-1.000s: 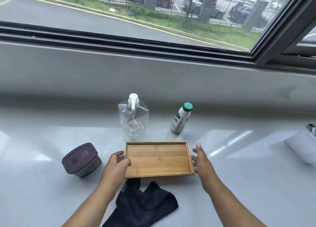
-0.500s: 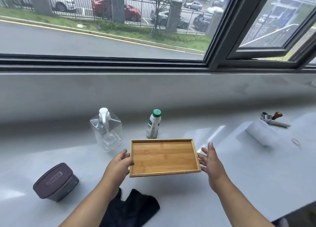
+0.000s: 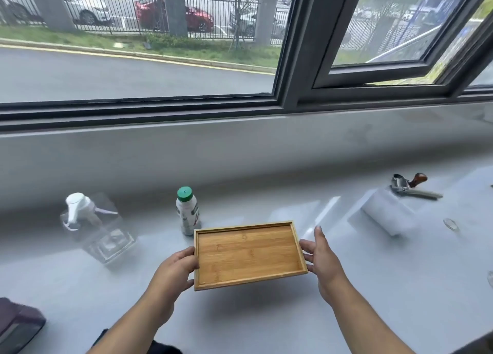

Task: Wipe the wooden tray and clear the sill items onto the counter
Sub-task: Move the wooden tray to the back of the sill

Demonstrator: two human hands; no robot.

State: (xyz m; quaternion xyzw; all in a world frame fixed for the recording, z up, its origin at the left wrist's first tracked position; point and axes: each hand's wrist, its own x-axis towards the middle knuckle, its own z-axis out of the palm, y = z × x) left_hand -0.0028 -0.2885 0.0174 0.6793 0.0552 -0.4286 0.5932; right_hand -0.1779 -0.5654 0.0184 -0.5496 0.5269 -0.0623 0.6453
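Two hands hold the wooden tray (image 3: 249, 255) by its short ends, lifted above the pale glossy counter (image 3: 373, 287): left hand (image 3: 174, 269) fingers curled around one edge, right hand (image 3: 321, 257) fingers spread loosely against the other. Behind it stand a green-capped bottle (image 3: 187, 211) and a clear pump dispenser (image 3: 93, 225), beneath a wide dark-framed window (image 3: 290, 60) facing a road.
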